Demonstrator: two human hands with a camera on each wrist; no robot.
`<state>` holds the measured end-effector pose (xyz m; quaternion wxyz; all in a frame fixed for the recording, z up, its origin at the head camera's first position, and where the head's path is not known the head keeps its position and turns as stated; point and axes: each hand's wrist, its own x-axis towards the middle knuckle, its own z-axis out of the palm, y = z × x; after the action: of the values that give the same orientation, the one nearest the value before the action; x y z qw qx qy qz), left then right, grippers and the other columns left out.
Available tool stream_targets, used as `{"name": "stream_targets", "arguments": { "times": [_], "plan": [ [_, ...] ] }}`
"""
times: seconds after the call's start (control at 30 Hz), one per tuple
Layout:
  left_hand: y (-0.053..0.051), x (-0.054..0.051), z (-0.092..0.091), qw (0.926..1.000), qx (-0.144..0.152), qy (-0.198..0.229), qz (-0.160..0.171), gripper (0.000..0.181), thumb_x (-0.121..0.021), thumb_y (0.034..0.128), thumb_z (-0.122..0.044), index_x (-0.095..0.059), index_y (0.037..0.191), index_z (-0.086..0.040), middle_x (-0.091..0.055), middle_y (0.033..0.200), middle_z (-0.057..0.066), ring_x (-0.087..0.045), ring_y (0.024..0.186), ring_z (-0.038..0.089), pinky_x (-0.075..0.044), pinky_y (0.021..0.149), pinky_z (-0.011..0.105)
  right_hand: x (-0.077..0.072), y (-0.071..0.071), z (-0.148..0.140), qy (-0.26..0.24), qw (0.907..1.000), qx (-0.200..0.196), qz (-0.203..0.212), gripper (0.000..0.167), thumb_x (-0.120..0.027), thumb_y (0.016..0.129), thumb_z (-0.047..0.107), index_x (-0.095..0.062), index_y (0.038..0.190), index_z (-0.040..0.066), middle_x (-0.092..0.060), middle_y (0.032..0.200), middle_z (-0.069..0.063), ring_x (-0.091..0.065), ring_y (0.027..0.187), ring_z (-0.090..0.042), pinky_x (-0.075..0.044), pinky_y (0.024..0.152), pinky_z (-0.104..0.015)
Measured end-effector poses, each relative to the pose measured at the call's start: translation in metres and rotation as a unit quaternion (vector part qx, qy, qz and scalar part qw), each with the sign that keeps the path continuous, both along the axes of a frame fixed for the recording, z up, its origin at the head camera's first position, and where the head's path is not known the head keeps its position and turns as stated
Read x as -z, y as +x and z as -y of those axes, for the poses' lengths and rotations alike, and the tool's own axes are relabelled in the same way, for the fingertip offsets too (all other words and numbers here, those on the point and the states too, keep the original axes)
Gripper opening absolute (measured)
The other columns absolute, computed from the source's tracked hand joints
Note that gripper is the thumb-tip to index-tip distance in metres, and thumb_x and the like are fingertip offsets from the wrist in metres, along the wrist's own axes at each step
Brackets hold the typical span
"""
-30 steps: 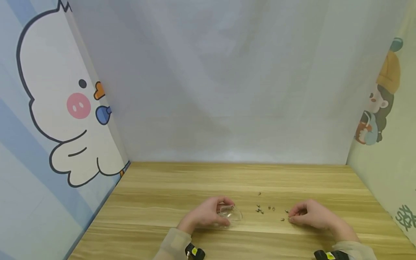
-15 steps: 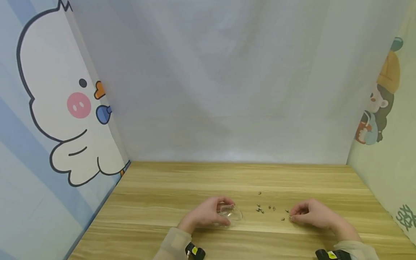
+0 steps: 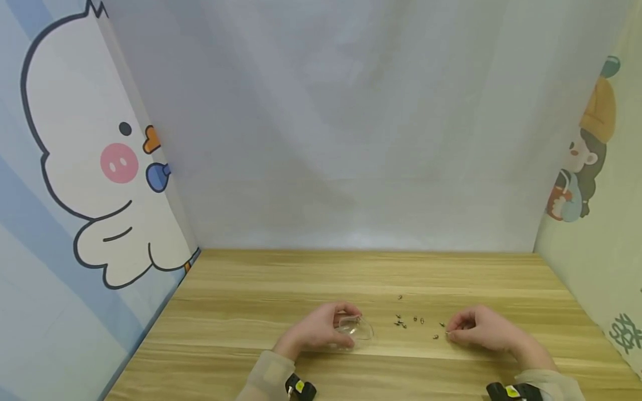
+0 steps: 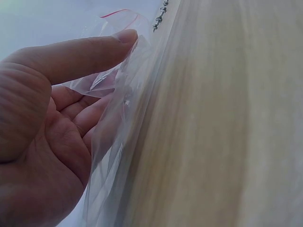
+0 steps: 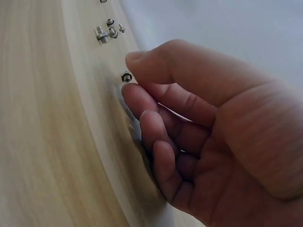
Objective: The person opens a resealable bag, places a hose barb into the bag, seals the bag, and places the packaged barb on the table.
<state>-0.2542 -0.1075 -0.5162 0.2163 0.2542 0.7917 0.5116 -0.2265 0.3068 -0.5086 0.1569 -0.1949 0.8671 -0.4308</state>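
My left hand (image 3: 321,327) holds a clear plastic zip bag (image 3: 362,329) low over the wooden table, thumb and fingers spread at its mouth. In the left wrist view a red line runs along the rim of the bag (image 4: 118,12). My right hand (image 3: 484,328) is at the table to the right, its thumb and fingertips pinching a small metal fitting (image 5: 126,77) with a dark ring. Several similar metal fittings (image 3: 404,326) lie scattered between the two hands. One loose fitting (image 3: 435,337) sits just left of the right fingertips, and another (image 3: 442,324) lies slightly behind it.
The wooden table (image 3: 251,278) reaches back to a pale grey curtain (image 3: 351,139). Printed cartoon panels stand on the left (image 3: 75,139) and the right (image 3: 592,250). A single fitting (image 3: 399,297) lies farther back than the others.
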Motion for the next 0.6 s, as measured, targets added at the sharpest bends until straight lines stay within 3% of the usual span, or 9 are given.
{"name": "stream_targets", "arguments": {
  "times": [0.33,0.6],
  "plan": [
    [-0.001,0.001,-0.001,1.0,-0.001,0.001,0.002,0.058,-0.089,0.0809,0.003,-0.066,0.133,-0.011,-0.067,0.134,-0.004,-0.064,0.128,0.017,-0.05,0.109,0.028,-0.005,0.0,0.004,0.006,0.9999,0.005,-0.013,0.011,-0.079,0.095,0.016,-0.074,0.099,0.006,-0.072,0.093,-0.004,-0.061,0.079,-0.009,-0.052,0.068,-0.025],
    [-0.001,-0.001,0.0,1.0,-0.003,-0.003,0.008,0.059,-0.089,0.0814,0.0,-0.066,0.134,-0.01,-0.067,0.135,-0.001,-0.065,0.124,0.02,-0.053,0.106,0.031,-0.011,-0.002,0.013,0.004,0.9993,0.008,-0.036,0.01,-0.078,0.093,0.013,-0.073,0.097,0.007,-0.067,0.087,0.001,-0.058,0.078,-0.007,-0.05,0.068,-0.024]
  ]
}}
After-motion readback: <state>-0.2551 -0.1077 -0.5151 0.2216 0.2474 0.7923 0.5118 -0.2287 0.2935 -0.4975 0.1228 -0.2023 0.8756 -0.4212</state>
